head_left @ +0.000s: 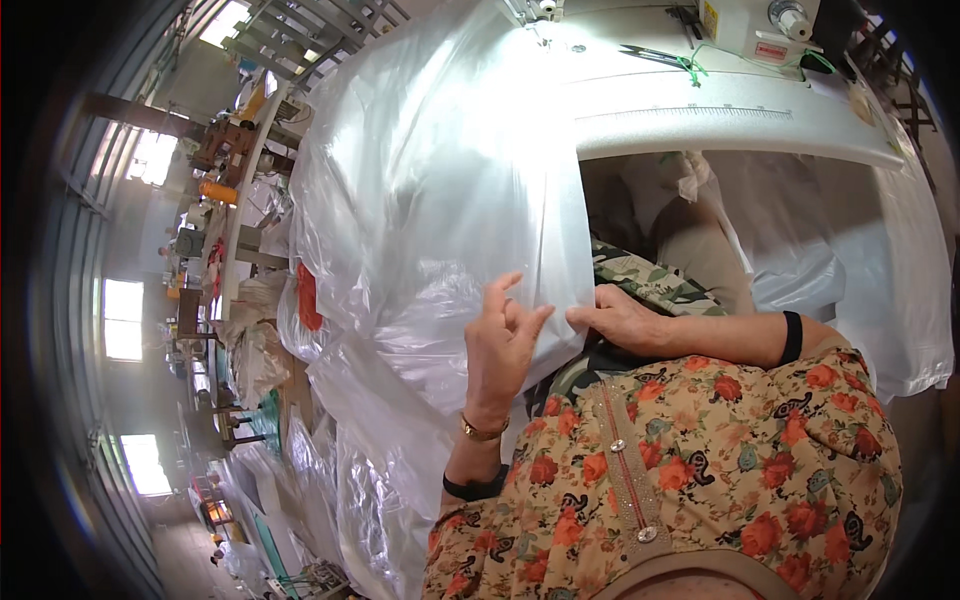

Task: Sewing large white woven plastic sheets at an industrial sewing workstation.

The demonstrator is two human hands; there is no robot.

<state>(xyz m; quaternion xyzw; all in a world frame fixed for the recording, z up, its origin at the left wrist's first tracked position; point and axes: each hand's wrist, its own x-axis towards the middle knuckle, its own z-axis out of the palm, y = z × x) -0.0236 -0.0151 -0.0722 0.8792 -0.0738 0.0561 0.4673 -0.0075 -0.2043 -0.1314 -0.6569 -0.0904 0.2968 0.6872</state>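
Right hand (628, 320) closed at the edge of a translucent white plastic sheet (440, 230), its thumb laid against the border and its fingers curled in, the edge seemingly pinched between them; the left hand (500, 345), to the other side, is held over the sheet with thumb and index finger curved apart and nothing visible in its grasp, though whether a fingertip touches the film cannot be told; a gold-toned wristband (483, 430) circles the left wrist. Plastic spreads from the brightly lit sewing machine table (840, 135), falling in wrinkled folds toward the wearer's lap and down the left side; a printed measuring scale (690, 112) runs along the table's near edge; beyond it lie dark thread snips (652, 54) beside a tangle of green thread (692, 68), near a white machine housing (745, 30) fitted with a round knob (790, 19). Camouflage fabric (655, 280) shows below the table edge; the wearer's floral blouse (700, 460) fills the foreground; more pale plastic (800, 265) hangs at right; bright windows (123, 320) line the workshop's far left.
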